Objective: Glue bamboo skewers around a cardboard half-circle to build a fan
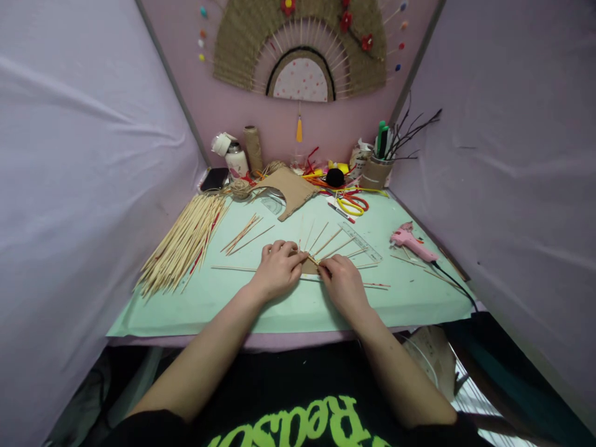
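Observation:
A small brown cardboard piece [309,267] lies flat near the front of the table, with thin wooden sticks [328,242] fanning out from it. My left hand [280,268] is on its left side, fingers curled, thumb and forefinger at a short wooden stick [313,259] by the cardboard's upper edge. From the right, my right hand [342,280] pinches the other end of that stick. My fingers cover part of the cardboard and the inner ends of some sticks. A clear ruler [361,241] lies by the fan's right side.
A big pile of sticks [181,242] lies at the left. On the right rests a pink glue gun [413,242] with its cord over the edge. Scissors [350,205], cut cardboard [291,186], twine [240,189], and a pen holder [376,172] with twigs stand or lie behind.

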Demonstrator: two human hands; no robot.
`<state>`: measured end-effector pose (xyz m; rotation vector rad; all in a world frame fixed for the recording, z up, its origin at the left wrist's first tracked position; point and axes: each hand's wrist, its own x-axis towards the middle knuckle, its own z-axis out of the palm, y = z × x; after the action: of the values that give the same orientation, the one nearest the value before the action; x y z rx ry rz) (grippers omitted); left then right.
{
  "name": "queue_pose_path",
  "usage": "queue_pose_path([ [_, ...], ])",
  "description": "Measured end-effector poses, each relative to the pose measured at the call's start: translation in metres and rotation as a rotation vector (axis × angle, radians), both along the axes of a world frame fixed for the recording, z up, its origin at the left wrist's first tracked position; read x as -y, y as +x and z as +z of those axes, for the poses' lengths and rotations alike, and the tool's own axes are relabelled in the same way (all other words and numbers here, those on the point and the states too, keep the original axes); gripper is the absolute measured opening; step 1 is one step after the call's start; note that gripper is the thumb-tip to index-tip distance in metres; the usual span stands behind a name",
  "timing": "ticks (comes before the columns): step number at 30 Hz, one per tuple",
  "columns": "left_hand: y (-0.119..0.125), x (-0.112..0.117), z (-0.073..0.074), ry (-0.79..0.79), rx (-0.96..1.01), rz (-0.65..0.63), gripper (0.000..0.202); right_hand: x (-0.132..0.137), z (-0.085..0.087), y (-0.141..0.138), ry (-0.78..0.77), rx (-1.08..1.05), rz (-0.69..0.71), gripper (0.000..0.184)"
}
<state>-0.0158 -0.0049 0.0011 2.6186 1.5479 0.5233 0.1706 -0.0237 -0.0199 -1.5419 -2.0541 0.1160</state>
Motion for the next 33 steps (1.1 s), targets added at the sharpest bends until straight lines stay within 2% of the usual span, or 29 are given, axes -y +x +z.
queue_pose_path([
  [7, 0.0, -0.001, -0.001, -0.002, 0.0, 0.008, 0.037, 0.008, 0.009, 0.018, 0.132, -0.074, -0.031, 0.021],
  [11, 0.0, -0.001, -0.001, -0.012, 0.001, 0.006, 0.038, 0.016, 0.007, 0.029, 0.094, -0.003, -0.056, 0.022],
  [16, 0.0, -0.001, 0.0, -0.015, 0.006, 0.006, 0.038, 0.022, 0.002, 0.024, 0.04, 0.029, -0.052, 0.023],
  [26, -0.001, -0.001, -0.002, -0.004, 0.026, 0.009, 0.038, 0.027, 0.006, 0.017, 0.022, 0.028, -0.021, 0.019],
  [33, -0.001, -0.001, -0.002, 0.006, 0.011, 0.009, 0.038, 0.02, 0.007, 0.012, 0.022, 0.063, 0.004, 0.024],
])
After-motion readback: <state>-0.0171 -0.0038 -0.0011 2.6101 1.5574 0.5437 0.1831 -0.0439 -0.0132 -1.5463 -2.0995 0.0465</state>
